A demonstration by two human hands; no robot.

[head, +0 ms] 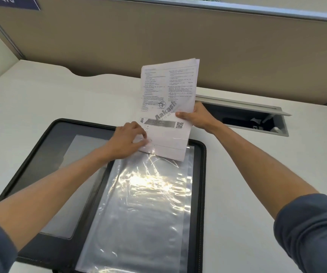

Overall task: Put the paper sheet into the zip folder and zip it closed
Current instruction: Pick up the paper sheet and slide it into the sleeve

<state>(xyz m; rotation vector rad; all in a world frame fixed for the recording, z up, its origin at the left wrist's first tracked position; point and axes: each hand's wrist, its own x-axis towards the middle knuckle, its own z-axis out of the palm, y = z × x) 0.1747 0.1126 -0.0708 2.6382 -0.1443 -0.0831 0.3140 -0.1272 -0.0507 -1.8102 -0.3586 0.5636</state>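
A black zip folder lies open flat on the white counter, its zipper edge running around the rim. The left half shows a dark inner cover with a grey see-through pocket. On the right half sits a stack of clear plastic sleeves, wrinkled and glaring with reflected light.

The paper sheet is printed, with columns of small text, a grey diagonal watermark, a grey banner and a QR code near its lower part. It stands tilted over the far end of the folder, its upper part raised above the counter and its lower edge down at the top opening of the sleeves. The lower part looks to be already under a clear film, though the glare makes it hard to tell how far in it goes.

The right hand grips the sheet at its right edge, thumb on the front and fingers behind. The left hand is closed around the lower left corner, fingers curled there at the sleeve opening; whether it pinches the sleeve, the paper or both cannot be told. Both forearms are bare, with dark blue sleeves pushed up.

Behind the right hand an open cable slot is set into the counter, its grey lid raised. A beige partition wall stands at the back.
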